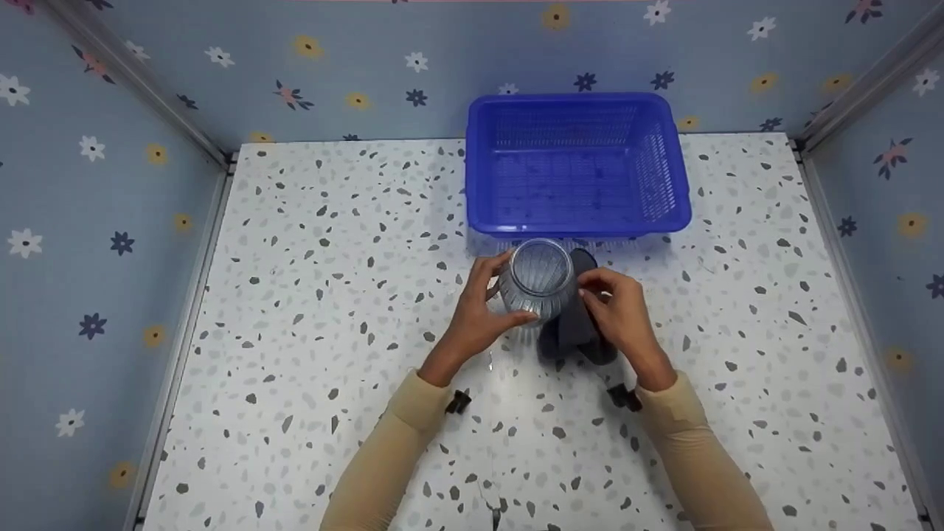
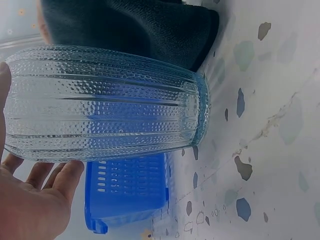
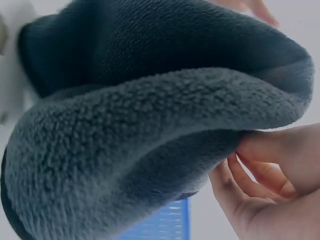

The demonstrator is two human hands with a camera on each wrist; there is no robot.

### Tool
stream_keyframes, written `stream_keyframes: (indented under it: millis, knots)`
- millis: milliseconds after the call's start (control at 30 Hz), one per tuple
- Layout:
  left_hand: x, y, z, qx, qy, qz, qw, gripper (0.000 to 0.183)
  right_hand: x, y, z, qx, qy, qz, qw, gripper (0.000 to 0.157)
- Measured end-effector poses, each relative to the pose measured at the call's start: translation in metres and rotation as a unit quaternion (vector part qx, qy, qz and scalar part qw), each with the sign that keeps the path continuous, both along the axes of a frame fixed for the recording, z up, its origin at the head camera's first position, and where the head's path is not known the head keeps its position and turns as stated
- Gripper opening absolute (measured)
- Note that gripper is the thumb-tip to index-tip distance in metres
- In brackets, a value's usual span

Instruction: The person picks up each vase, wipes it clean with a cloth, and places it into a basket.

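A clear ribbed glass jar (image 1: 542, 276) with a round open mouth stands upright in front of the basket. My left hand (image 1: 481, 313) grips it from the left, thumb on the near side and fingers round the far side. In the left wrist view the glass jar (image 2: 105, 102) shows a dimpled, ribbed wall, its base close over the table. At the jar's right a dark grey fleecy cloth (image 1: 579, 332) hangs in folds. My right hand (image 1: 616, 306) pinches this cloth between thumb and fingers; in the right wrist view the cloth (image 3: 125, 145) hides most of the jar.
A blue plastic basket (image 1: 579, 227) with slotted walls stands right behind the jar, against the flowered back wall (image 1: 472, 66). The speckled white table (image 1: 332, 295) spreads out on both sides. Small black clips (image 1: 459, 402) show beside the wrists.
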State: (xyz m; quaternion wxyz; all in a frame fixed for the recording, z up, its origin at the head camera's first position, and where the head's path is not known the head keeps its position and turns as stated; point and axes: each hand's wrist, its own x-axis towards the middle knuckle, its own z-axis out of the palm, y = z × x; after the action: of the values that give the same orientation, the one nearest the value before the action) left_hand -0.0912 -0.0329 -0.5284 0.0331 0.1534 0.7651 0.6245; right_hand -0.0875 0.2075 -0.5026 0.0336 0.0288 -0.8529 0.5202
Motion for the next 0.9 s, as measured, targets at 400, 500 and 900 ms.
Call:
stream_keyframes:
  millis: [400, 500, 900]
  knots:
    - [0.0, 0.0, 0.0, 0.001, -0.004, 0.002, 1.0, 0.097, -0.007, -0.003, -0.036, 0.06, -0.018, 0.034, 0.997, 0.01]
    - [-0.001, 0.001, 0.0, 0.002, -0.006, 0.003, 1.0, 0.097, -0.01, -0.003, -0.04, 0.064, -0.024, 0.04, 0.997, 0.011]
    - [-0.001, 0.0, -0.001, 0.005, -0.005, 0.0, 1.0, 0.095, -0.002, -0.002, -0.017, 0.037, -0.012, 0.018, 0.999, 0.011]
